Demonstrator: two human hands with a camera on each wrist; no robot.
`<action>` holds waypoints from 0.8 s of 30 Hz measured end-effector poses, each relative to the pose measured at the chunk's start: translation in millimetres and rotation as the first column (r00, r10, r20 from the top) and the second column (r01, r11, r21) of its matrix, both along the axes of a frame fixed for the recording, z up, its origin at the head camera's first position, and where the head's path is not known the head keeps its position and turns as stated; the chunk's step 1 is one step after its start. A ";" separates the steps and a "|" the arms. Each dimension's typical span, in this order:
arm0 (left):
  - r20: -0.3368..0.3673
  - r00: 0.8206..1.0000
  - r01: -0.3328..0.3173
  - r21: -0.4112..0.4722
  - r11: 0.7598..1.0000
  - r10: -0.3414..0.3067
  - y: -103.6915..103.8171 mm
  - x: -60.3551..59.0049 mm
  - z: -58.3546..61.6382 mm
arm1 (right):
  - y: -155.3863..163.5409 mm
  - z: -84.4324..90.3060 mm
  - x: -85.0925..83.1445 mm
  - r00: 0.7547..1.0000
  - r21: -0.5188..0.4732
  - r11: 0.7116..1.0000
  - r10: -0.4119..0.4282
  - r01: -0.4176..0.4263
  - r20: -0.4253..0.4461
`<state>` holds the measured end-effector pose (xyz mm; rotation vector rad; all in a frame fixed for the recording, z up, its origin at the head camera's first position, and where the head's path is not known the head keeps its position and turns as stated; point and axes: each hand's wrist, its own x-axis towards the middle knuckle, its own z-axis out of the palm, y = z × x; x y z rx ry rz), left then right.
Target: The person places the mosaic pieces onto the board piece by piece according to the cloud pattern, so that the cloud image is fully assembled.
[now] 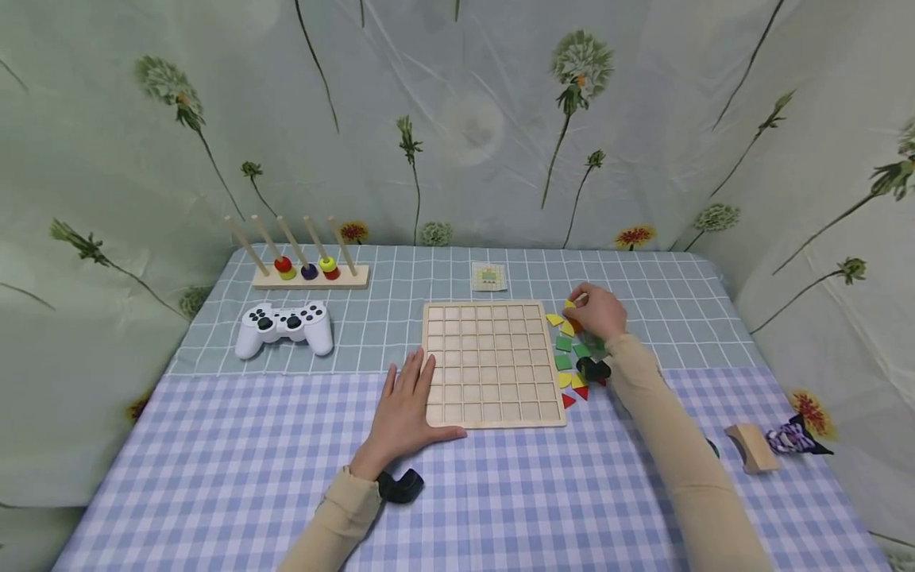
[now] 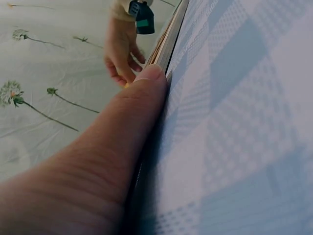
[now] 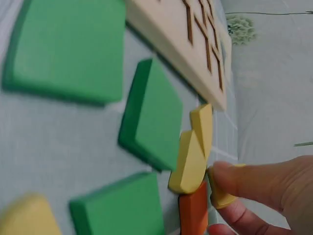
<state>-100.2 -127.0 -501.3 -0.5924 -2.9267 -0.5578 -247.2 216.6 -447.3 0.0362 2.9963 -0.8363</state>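
A: While we go left to right, how many of each thing lie on the surface [image 1: 214, 445]?

B: One peg stand [image 1: 310, 276] at the far left with five pegs; I count about five rings on the middle three, two red, two yellow-green, one dark. Just nearer sits one white game controller [image 1: 284, 326]. One wooden grid board [image 1: 492, 363] holds the middle, and one small pattern card [image 1: 489, 276] lies just beyond it.

A: Is anything in the board?

B: Its square cells hold nothing. The coloured tiles [image 1: 572, 357] lie loose just beside its right edge: about four yellow, three green, two red and an orange one, some hidden by the wrist.

A: And the hands?

B: The left hand [image 1: 407, 409] lies flat with straight fingers on the board's near left corner, the thumb against its near edge; it grasps nothing. The right hand [image 1: 599, 311] is at the far end of the tile pile, its fingertips pinching a yellow tile [image 3: 222, 196], touching another yellow piece and the orange tile [image 3: 193, 208].

A: What about room and edges?

B: Bare checked cloth spreads near the left hand. At the right, near the surface's edge, one wooden block [image 1: 750, 446] lies just beside one purple patterned bundle [image 1: 795, 435].
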 end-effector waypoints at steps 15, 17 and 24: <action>0.009 1.000 -0.010 -0.018 1.000 0.010 -0.2 -1.7 0.2 | -63.9 -2.0 9.3 0.965 -0.316 0.914 0.218 -0.254 -0.146; 0.017 1.000 -0.011 -0.018 1.000 0.011 0.2 -1.6 0.3 | -75.9 -4.6 9.0 0.963 -0.346 0.899 0.244 -0.268 -0.113; 0.024 1.000 -0.015 -0.026 1.000 0.015 0.6 -1.0 0.1 | -106.3 -10.5 5.7 0.939 -0.311 0.887 0.331 -0.342 -0.090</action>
